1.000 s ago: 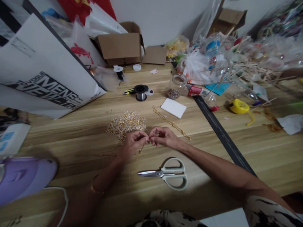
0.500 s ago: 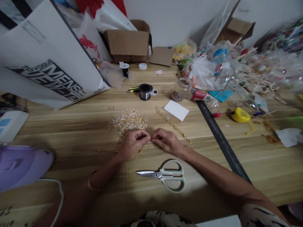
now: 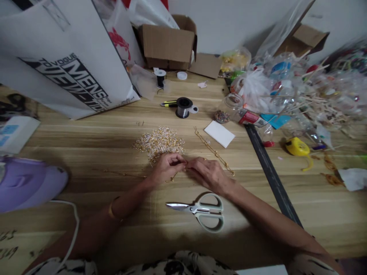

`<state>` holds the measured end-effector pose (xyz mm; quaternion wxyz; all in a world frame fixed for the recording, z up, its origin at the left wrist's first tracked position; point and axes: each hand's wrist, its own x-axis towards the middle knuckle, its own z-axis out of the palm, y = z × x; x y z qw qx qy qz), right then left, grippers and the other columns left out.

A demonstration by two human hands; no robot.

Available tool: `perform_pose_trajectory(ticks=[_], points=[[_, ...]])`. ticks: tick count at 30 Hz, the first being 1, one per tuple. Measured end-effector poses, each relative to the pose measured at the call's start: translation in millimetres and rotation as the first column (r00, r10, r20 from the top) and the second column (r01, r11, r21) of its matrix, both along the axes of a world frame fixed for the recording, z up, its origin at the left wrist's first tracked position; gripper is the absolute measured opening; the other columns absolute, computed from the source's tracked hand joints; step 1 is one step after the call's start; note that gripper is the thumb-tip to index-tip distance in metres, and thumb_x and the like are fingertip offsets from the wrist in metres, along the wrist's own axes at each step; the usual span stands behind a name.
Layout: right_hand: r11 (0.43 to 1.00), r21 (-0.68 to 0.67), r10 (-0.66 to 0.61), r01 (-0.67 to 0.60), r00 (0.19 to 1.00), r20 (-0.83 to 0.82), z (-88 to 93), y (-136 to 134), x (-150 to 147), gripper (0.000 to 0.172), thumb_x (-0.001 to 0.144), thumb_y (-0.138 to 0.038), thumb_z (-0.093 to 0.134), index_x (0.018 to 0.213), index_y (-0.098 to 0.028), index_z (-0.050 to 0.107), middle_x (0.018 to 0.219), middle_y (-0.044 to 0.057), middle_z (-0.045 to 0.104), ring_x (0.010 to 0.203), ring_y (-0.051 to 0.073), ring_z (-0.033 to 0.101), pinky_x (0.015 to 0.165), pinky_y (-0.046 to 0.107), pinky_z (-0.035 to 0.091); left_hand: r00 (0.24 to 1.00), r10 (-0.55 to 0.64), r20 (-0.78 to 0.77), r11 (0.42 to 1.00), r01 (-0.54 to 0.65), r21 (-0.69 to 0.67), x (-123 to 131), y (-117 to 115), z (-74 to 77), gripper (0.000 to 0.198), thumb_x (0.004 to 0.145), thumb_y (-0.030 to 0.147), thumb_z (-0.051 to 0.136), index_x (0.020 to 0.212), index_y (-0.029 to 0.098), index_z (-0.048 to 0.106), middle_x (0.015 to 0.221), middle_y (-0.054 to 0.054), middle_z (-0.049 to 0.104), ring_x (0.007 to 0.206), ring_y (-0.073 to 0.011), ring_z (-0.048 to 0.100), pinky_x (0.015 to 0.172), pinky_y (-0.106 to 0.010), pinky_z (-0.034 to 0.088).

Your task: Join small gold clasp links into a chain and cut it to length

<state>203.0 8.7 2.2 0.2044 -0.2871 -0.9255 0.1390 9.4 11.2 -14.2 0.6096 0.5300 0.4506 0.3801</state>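
Note:
My left hand is closed in a pinch on a thin gold chain, part of which hangs below the fingers. Another stretch of chain trails left over the table, behind the wrist. Fingertips of my right hand are pressed together right against those of the left; the small piece between them is hidden. Just beyond the left hand lies a heap of gold and clear beaded links. A second gold chain stretches out past the right hand. Scissors with pale grey-green handles lie nearer my body, blades slightly apart.
Beyond the hands are a wire spool, a yellow-black cutter, a white card and a jar of beads. A dark strip and a yellow tape measure lie right. A purple object stands left.
The view has shifted, so the table items appear farther right. My right hand has turned, its knuckles now more on top, and its fingertips have come up against the left ones.

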Motion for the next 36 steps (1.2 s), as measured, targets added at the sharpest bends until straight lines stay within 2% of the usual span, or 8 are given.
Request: perform_pose_trajectory(ticks=[5, 10, 13, 19, 27, 31, 36], points=[[0.999, -0.032, -0.026, 0.024, 0.998, -0.064, 0.4, -2, -4, 0.013, 0.093, -0.022, 0.044, 0.103, -0.017, 0.052, 0.082, 0.006, 0.062, 0.071, 0.014, 0.060, 0.061, 0.025, 0.049, 0.999, 0.019, 0.035, 0.998, -0.017, -0.053, 1, 1, 3.5, 0.016, 0.066, 0.023, 0.070, 0.065, 0.013, 0.058, 0.060, 0.002, 0.059, 0.057, -0.0095, 0.055, 0.056, -0.020, 0.042], [0.981, -0.193, 0.000, -0.020, 0.995, -0.102, 12.2, -4, -6, 0.017, 0.093, -0.017, 0.041, 0.107, -0.016, 0.050, 0.105, 0.011, 0.060, 0.089, 0.016, 0.061, 0.074, 0.029, 0.052, 0.997, 0.056, 0.046, 0.997, -0.053, -0.051, 1, 1, 5.3, 0.015, 0.065, 0.021, 0.069, 0.063, 0.013, 0.057, 0.057, 0.002, 0.058, 0.056, -0.0095, 0.055, 0.056, -0.020, 0.043], [0.974, -0.227, -0.013, -0.017, 0.991, -0.130, 13.9, -4, -6, 0.018, 0.093, -0.015, 0.040, 0.108, -0.016, 0.050, 0.105, 0.011, 0.059, 0.089, 0.016, 0.060, 0.073, 0.028, 0.053, 0.998, 0.057, 0.029, 0.998, -0.056, -0.026, 1, 0, 3.1, 0.013, 0.066, 0.020, 0.068, 0.065, 0.013, 0.057, 0.059, 0.002, 0.059, 0.056, -0.0097, 0.055, 0.056, -0.021, 0.043], [0.982, -0.181, -0.073, 0.052, 0.991, -0.112, 7.5, -2, -4, 0.018, 0.093, -0.015, 0.041, 0.106, -0.016, 0.052, 0.094, 0.008, 0.062, 0.081, 0.015, 0.061, 0.067, 0.026, 0.050, 0.999, 0.048, -0.003, 0.998, -0.048, 0.038, 1, 0, 0.4, 0.011, 0.068, 0.020, 0.065, 0.066, 0.013, 0.057, 0.062, 0.001, 0.060, 0.058, -0.0098, 0.056, 0.058, -0.021, 0.043], [0.989, -0.080, -0.127, 0.122, 0.990, -0.068, 6.1, -4, -5, 0.012, 0.092, -0.018, 0.045, 0.097, -0.016, 0.056, 0.085, 0.006, 0.065, 0.072, 0.013, 0.062, 0.061, 0.023, 0.045, 1.000, 0.021, -0.022, 1.000, -0.021, 0.018, 1, -1, -1.9, 0.011, 0.069, 0.020, 0.065, 0.065, 0.013, 0.057, 0.060, 0.002, 0.059, 0.055, -0.0083, 0.053, 0.053, -0.019, 0.039], [0.987, -0.090, -0.147, 0.136, 0.982, -0.123, 5.2, -4, -6, 0.012, 0.091, -0.018, 0.047, 0.095, -0.017, 0.058, 0.083, 0.005, 0.066, 0.070, 0.013, 0.062, 0.061, 0.023, 0.044, 1.000, 0.001, -0.013, 1.000, -0.001, 0.005, 1, -1, 0.4, 0.012, 0.069, 0.021, 0.065, 0.065, 0.013, 0.057, 0.060, 0.001, 0.061, 0.057, -0.0090, 0.055, 0.055, -0.019, 0.041], [0.974, -0.169, -0.188, 0.154, 0.959, -0.211, 5.1, -1, -8, 0.010, 0.089, -0.018, 0.050, 0.091, -0.017, 0.060, 0.078, 0.005, 0.065, 0.068, 0.013, 0.060, 0.061, 0.023, 0.046, 0.999, -0.054, 0.006, 0.998, 0.054, -0.045, -1, -2, 2.0, 0.012, 0.072, 0.023, 0.064, 0.070, 0.013, 0.058, 0.069, -0.004, 0.068, 0.066, -0.0130, 0.062, 0.063, -0.023, 0.046]])
